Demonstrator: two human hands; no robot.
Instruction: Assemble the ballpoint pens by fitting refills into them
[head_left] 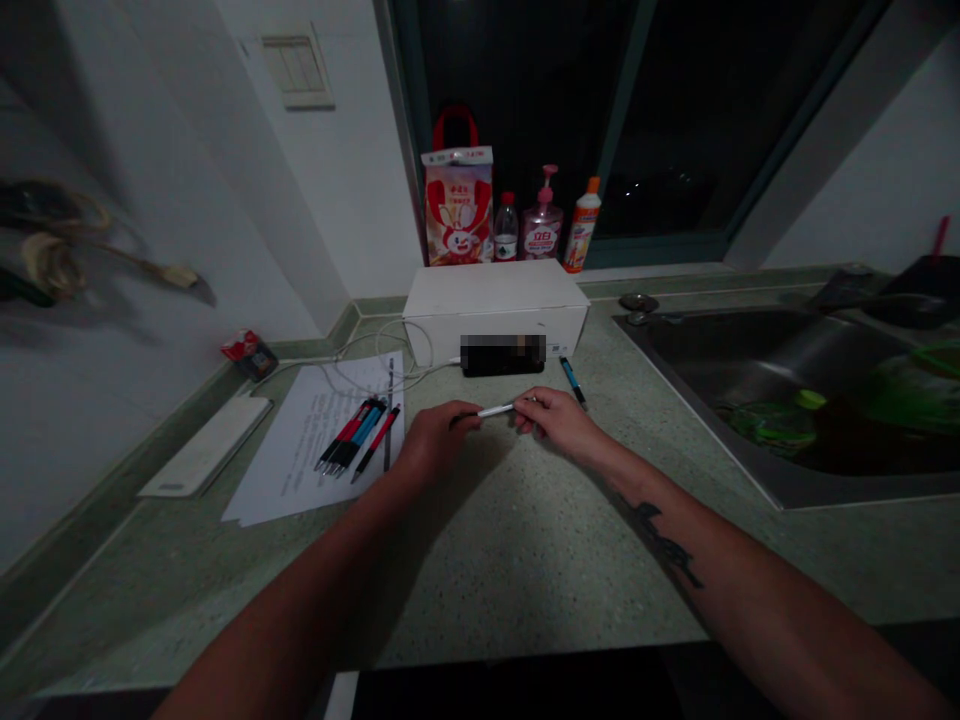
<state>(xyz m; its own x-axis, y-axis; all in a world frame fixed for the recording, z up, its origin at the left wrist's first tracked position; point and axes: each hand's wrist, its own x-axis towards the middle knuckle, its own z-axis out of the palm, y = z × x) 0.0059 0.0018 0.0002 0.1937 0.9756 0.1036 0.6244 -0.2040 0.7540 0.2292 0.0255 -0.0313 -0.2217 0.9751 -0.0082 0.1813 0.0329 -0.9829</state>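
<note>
Left hand (439,440), right hand (559,420) grip white pen (495,410) above green counter (525,560).

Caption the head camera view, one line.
Left hand and right hand hold a white pen over a speckled green countertop, near red and blue pens on paper.

A: What's the bench (517,560) made of?
B: Speckled stone, matt and slightly rough.
A: The sink (750,470) at right?
B: Dull steel.
A: And the near pen (495,410)?
B: Smooth, glossy white plastic. The sheets of paper (307,450) at left look matt.
</note>
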